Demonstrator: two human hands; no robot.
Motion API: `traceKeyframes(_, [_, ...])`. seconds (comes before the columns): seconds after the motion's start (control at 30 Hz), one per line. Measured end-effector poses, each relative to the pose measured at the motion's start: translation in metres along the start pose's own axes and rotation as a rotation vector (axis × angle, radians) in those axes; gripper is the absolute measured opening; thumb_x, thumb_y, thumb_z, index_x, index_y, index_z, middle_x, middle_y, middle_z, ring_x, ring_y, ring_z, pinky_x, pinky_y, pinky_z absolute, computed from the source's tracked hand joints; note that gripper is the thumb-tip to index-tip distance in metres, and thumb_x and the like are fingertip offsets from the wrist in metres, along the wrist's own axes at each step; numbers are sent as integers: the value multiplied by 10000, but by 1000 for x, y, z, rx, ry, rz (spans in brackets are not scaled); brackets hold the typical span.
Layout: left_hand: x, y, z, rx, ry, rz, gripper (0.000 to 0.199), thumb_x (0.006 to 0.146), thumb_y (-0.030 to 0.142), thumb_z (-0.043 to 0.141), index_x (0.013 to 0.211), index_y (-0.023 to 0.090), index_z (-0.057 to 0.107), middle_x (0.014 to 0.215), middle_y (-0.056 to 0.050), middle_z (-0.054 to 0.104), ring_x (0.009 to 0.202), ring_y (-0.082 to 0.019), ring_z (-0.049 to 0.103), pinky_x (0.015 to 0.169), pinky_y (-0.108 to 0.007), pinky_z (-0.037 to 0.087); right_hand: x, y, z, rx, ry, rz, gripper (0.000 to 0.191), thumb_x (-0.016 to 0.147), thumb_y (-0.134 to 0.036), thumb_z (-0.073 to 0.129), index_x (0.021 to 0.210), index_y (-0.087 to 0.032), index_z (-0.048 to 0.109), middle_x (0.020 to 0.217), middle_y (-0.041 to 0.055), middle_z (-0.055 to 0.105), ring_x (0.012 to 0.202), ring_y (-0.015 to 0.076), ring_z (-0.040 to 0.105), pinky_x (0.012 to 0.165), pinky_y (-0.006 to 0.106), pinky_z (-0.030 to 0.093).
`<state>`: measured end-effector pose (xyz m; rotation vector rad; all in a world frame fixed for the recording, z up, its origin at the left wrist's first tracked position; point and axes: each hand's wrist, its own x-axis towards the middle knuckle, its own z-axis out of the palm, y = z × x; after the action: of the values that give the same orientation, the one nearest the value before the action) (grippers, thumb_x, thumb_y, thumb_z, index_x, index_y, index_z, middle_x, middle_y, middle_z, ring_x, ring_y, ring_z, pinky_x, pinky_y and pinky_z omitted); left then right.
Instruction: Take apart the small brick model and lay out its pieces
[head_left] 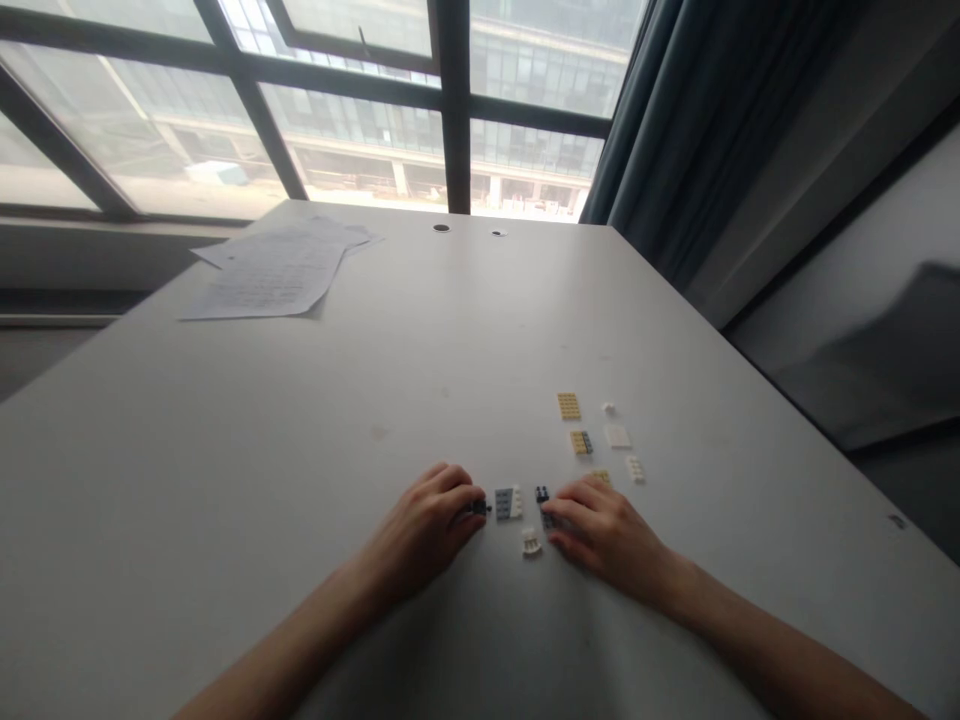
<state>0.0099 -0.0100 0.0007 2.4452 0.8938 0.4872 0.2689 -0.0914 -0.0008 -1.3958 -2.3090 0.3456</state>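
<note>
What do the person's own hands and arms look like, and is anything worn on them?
The left hand and right hand are bare, without gloves. No sleeve, watch, bracelet or ring shows on either side, nor any clear marking.

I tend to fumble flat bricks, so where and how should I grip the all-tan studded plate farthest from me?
Probably pinch the tan studded plate by its left and right edges, coming from above: it lies flat, studs up, with bare tabletop beside both edges.
</note>
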Motion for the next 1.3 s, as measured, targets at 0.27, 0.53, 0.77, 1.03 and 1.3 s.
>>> traceKeyframes(0.27, [-1, -1, 1, 7, 10, -10, 111, 882, 210, 557, 929, 226, 656, 912, -23, 614, 887, -162, 569, 835, -289, 462, 3, -3, 6, 11, 17, -5, 164, 876, -191, 570, 1026, -197, 636, 948, 65, 638, 904, 205, 563, 819, 341, 483])
traceKeyframes(0.53, [0, -2, -2, 5, 24, 6, 100, 895, 203, 547, 922, 213, 643, 915, -26, 608, 881, -160, 561, 821, -290, 457, 4, -3, 3, 72, 6, 34, 172, 852, -149, 584, 1014, -185, 631, 966, 62, 635, 918, 200, 572, 830, 335, 493])
traceKeyframes(0.77, [13, 31, 0, 6, 61, 136, 93, 900, 251, 563, 934, 205, 637, 908, -34, 612, 877, -174, 524, 804, -305, 438, -24, 3, -7, 83, 34, 109, 154, 866, -143, 563, 997, -197, 623, 950, 57, 626, 899, 191, 581, 824, 332, 500])
traceKeyframes(1.03, [66, 94, 53, 222, -89, 257, 127, 881, 277, 578, 794, 194, 618, 879, -28, 608, 852, -208, 511, 726, -344, 387, -72, 33, -30, 28, 139, 289, 137, 880, -186, 550, 994, -210, 621, 959, 63, 631, 912, 204, 598, 822, 349, 509])
traceKeyframes(1.3, [83, 104, 86, 255, -59, 160, 99, 872, 255, 586, 808, 186, 618, 905, -44, 606, 905, -224, 506, 774, -373, 362, -70, 50, -37, 15, 183, 328, 138, 871, -214, 552, 977, -212, 640, 955, 64, 642, 911, 206, 615, 827, 343, 518])
